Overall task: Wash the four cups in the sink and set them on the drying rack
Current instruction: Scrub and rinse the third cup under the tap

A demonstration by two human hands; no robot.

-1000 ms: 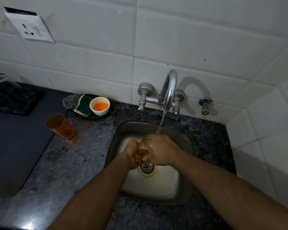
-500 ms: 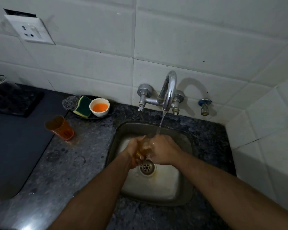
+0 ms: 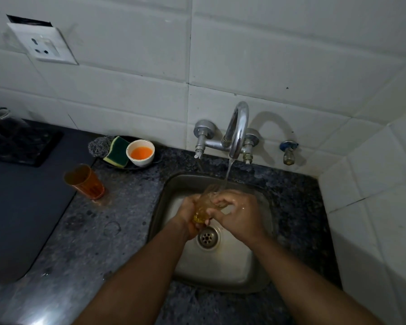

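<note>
A see-through amber cup (image 3: 203, 206) is held over the steel sink (image 3: 223, 266), just above the drain (image 3: 208, 237). My left hand (image 3: 187, 215) grips it from the left. My right hand (image 3: 238, 215) wraps it from the right, fingers over its rim. Water runs from the chrome tap (image 3: 238, 127) onto the cup's mouth. A second orange cup (image 3: 85, 181) stands tilted on the granite counter (image 3: 92, 242), left of the sink. Most of the held cup is hidden by my fingers.
A dark tray at the back holds a green-yellow sponge (image 3: 117, 151), a steel scrubber (image 3: 99, 146) and a white bowl of orange liquid (image 3: 140, 152). A dark mat (image 3: 21, 207) covers the counter's left. A small valve (image 3: 288, 152) and tiled walls stand behind and right.
Both hands have risen slightly toward the water stream with the cup between them, and my right fingers have shifted around its rim. The cup on the counter has not moved.
</note>
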